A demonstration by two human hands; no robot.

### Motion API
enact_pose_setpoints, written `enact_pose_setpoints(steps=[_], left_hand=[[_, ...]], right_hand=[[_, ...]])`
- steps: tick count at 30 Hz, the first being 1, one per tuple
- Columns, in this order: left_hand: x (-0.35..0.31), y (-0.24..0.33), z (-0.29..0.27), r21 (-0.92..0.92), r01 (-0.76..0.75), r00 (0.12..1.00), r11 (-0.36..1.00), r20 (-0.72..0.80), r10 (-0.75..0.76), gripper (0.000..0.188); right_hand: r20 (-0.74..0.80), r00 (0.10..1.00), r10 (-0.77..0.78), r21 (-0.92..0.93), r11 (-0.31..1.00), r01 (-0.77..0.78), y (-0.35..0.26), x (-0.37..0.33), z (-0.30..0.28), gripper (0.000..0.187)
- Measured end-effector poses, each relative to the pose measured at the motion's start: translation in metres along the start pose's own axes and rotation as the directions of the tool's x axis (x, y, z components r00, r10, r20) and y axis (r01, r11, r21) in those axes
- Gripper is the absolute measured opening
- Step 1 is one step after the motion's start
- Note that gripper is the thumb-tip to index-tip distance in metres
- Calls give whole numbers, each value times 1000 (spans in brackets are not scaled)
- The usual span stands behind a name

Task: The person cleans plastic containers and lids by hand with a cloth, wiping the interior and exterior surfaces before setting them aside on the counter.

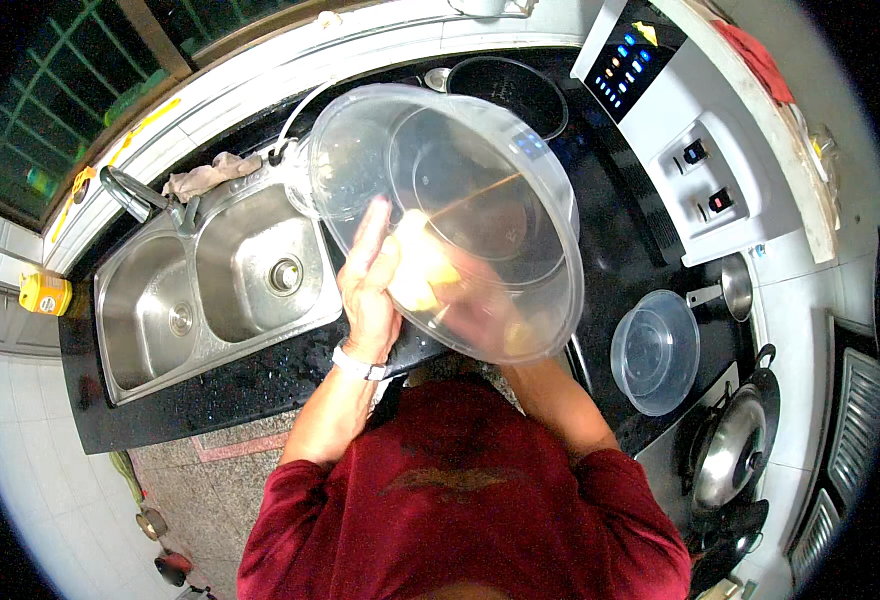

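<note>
A large clear plastic bowl [530,215] is held up tilted in front of me, above the counter. My left hand [368,290] grips its left side, fingers stretched up along the wall and a white band on the wrist. Seen blurred through the plastic, my right hand [475,305] is closed against the bowl's near right side; its exact finger positions are unclear. A pale yellow patch [420,265], perhaps a cloth or sponge, shows through the plastic between both hands. Whether it lies inside or behind the bowl, I cannot tell.
On the left is a double steel sink [260,300] with a tap [130,192], a crumpled cloth [212,175] and a yellow container [45,294]. To the right are another clear bowl [655,352], a small steel pan [735,287], a lidded wok [735,450] and a white dispenser [675,130].
</note>
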State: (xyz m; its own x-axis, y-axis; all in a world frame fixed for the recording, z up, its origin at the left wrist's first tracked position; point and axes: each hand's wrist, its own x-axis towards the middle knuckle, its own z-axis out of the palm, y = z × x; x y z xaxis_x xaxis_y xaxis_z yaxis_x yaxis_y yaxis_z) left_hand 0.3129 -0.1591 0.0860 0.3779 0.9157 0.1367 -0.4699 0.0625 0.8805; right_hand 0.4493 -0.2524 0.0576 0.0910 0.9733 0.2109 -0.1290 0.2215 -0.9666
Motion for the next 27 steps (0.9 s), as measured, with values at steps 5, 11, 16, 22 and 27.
enact_pose_setpoints(steps=[5, 11, 16, 22, 27], left_hand=[[10, 4, -8, -55, 59, 992, 997, -107, -65, 50], [2, 1, -35, -92, 228, 969, 969, -79, -235, 53], [-8, 7, -18, -173, 400, 916, 900, 117, -384, 47], [-30, -9, 13, -28, 531, 800, 847, 346, -490, 24], [-26, -12, 6, -143, 549, 828, 824, 225, -513, 33]], right_hand=[[6, 983, 182, 409, 897, -169, -19, -26, 0, 65], [-305, 920, 246, 654, 757, 14, -45, -46, -57, 62], [-450, 893, -22, 512, 812, 279, -95, -27, -66, 56], [-405, 913, 53, -323, 926, -197, -76, 6, -29, 41], [-126, 942, -310, -659, 736, 154, -88, 29, -20, 28]])
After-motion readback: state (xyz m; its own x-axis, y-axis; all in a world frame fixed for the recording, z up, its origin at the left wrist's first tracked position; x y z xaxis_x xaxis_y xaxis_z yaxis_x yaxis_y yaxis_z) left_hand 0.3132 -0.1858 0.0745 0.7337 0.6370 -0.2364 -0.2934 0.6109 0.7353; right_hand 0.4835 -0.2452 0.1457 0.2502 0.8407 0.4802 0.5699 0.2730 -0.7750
